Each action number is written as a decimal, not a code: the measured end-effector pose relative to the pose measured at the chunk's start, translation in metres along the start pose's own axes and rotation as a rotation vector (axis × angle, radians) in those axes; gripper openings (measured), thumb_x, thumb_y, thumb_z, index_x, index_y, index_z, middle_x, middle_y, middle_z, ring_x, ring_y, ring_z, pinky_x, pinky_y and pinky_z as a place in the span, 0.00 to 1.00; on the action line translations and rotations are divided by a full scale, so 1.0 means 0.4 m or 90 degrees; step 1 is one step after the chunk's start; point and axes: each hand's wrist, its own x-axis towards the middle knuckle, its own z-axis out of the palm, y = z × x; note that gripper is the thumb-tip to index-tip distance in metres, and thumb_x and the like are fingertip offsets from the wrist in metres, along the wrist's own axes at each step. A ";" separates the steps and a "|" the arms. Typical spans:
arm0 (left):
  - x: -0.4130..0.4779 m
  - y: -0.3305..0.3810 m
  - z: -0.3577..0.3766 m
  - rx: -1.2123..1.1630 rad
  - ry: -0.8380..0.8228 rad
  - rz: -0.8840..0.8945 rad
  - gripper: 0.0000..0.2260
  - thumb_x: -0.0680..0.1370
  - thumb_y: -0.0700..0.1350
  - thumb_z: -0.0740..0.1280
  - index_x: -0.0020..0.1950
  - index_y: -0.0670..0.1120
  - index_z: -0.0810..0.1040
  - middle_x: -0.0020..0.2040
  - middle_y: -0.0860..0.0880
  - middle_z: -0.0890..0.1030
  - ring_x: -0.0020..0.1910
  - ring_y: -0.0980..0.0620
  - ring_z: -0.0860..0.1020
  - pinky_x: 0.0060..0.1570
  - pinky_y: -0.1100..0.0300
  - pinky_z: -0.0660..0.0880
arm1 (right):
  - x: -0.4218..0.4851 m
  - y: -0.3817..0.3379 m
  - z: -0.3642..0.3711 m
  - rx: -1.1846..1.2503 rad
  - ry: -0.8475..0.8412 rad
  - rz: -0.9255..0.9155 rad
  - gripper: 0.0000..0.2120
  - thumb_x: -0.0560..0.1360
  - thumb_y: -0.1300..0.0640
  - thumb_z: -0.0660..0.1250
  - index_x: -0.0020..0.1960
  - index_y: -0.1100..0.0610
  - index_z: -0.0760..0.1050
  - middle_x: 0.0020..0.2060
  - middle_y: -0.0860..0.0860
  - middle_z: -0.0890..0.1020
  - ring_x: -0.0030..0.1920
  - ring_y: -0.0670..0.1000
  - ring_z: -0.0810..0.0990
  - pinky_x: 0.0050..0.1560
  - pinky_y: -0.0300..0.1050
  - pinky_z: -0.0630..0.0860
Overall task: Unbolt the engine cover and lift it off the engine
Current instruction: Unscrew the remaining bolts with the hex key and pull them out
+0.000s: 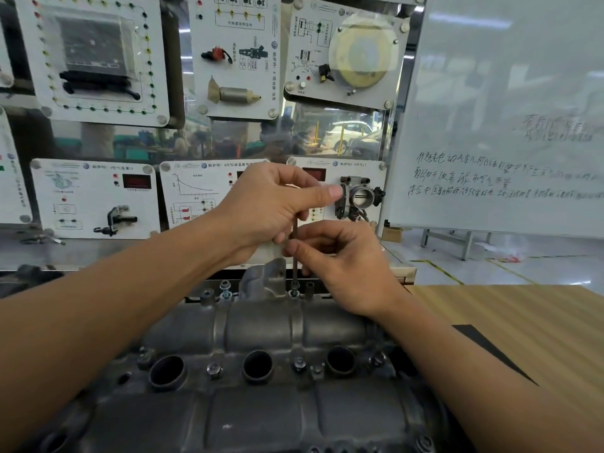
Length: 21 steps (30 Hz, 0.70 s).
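The grey metal engine cover (261,328) fills the lower middle of the view, with three round plug holes and several bolts along its edges. A thin dark hex key (295,266) stands upright with its tip in a bolt (294,293) on the cover's far edge. My left hand (271,207) grips the key's upper end, thumb stretched to the right. Just below it, my right hand (343,266) pinches the shaft between thumb and fingers. Another bolt (225,287) stands to the left on the same far edge.
A wooden-topped table (523,322) lies to the right with a black strip on it. Behind the engine stands a display wall of white training panels (94,197), one carrying a throttle body (359,196). A whiteboard (503,125) with handwriting stands at the back right.
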 end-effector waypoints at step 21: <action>-0.017 0.003 0.011 -0.060 -0.017 0.011 0.09 0.65 0.46 0.77 0.39 0.44 0.80 0.25 0.53 0.73 0.20 0.60 0.67 0.19 0.70 0.64 | 0.001 0.018 -0.003 0.007 -0.034 0.002 0.05 0.78 0.64 0.68 0.47 0.63 0.83 0.39 0.58 0.86 0.33 0.48 0.79 0.36 0.48 0.79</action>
